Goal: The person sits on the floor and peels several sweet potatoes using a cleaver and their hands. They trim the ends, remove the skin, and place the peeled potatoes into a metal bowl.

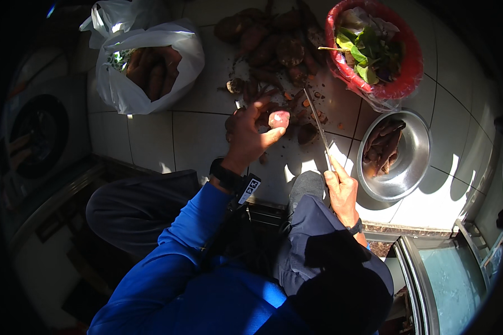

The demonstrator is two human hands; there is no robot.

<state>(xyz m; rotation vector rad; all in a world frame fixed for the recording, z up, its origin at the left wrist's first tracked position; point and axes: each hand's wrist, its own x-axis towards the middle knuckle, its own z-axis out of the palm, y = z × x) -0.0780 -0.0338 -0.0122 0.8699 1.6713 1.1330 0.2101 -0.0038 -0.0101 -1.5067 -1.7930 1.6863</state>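
Note:
My left hand [251,136] grips a reddish sweet potato [279,120] between thumb and fingers, with a pale spot on the end turned towards me. In my right hand [343,190] is a knife [316,115], its narrow blade pointing away from me and apart from the held root. Beyond both hands, a heap of soil-covered sweet potatoes [272,42] lies on the tiled floor [201,138]. Small orange cut pieces [306,103] and crumbs of soil are scattered beside the blade.
A white plastic bag [151,37] holding sweet potatoes stands at the far left. At the right are a red lined bin [415,63] with leafy scraps and a steel basin [415,167] containing several sweet potatoes [381,146]. A sliding-door frame [415,289] is at lower right.

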